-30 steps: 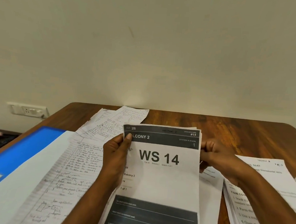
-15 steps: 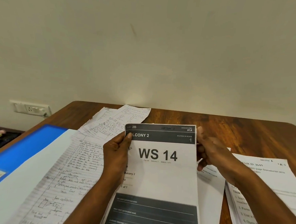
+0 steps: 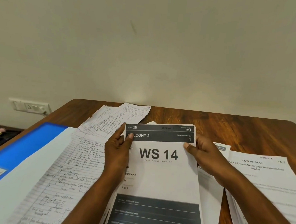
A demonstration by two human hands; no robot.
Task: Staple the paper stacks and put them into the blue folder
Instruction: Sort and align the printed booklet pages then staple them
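Fingers of both hands pinch the far end of the paper stack (image 3: 159, 173), thumbs on the printed top sheet and the other fingers hidden behind it: the left hand (image 3: 118, 150) on the left edge beside the dark header band, the right hand (image 3: 204, 154) on the right edge at about the same height. The stack is held centrally above the counter (image 3: 238, 129), its long axis running near to far, with sheet edges showing slightly uneven along the far end. The blue folder (image 3: 20, 149) lies open to the left, nearer the left hand, its inner leaf largely covered by handwritten sheets (image 3: 74, 168). More printed pages (image 3: 267, 181) lie to the right. No stapler is clearly visible, so judging from this, squaring the stack comes first; the fastened stack would then travel left to the folder.
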